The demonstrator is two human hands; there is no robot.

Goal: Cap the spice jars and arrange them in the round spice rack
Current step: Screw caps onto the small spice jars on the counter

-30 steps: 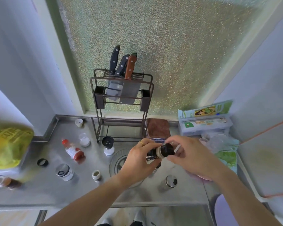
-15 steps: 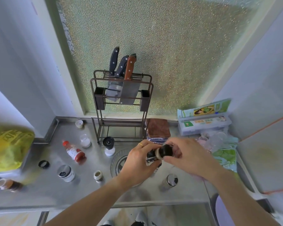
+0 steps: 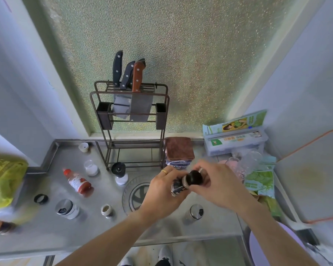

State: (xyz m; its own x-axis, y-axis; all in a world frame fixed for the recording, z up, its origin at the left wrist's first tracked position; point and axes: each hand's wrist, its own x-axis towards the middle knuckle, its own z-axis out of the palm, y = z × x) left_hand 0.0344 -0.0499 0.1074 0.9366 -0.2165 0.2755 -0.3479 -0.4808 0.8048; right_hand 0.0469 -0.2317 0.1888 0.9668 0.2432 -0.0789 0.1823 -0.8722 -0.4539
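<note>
Counter (image 3: 161,225): steel surface under a frosted window; everything below stands on or over it.
Knife rack (image 3: 130,120): dark wire frame at the back, three handles sticking up.
Round spice rack (image 3: 136,194): clear circular tray with a spoked centre, mostly hidden under the left hand.
Brown cloth (image 3: 179,148): folded, right of the knife rack.
Left hand (image 3: 162,196): wraps the body of the dark jar, ring on one finger.
Right hand (image 3: 221,186): fingers curled over the black cap, gripping it.
Dark jar (image 3: 178,188): held in the air above the round spice rack, tilted, cap end toward the right.
Black cap (image 3: 194,178): on the jar mouth; whether fully seated, cannot tell.
Red bottle (image 3: 78,182): lying on its side, left of centre.
Grinder (image 3: 120,172): upright, black top, white contents, near the knife rack foot.
Shaker jar (image 3: 65,208): perforated metal lid, front left.
Metal-lidded jar (image 3: 195,212): front, below the right hand.
Small open jar (image 3: 106,210): uncapped, between the shaker jar and the round spice rack.
Loose black ring (image 3: 40,198): flat on the counter, far left.
</note>
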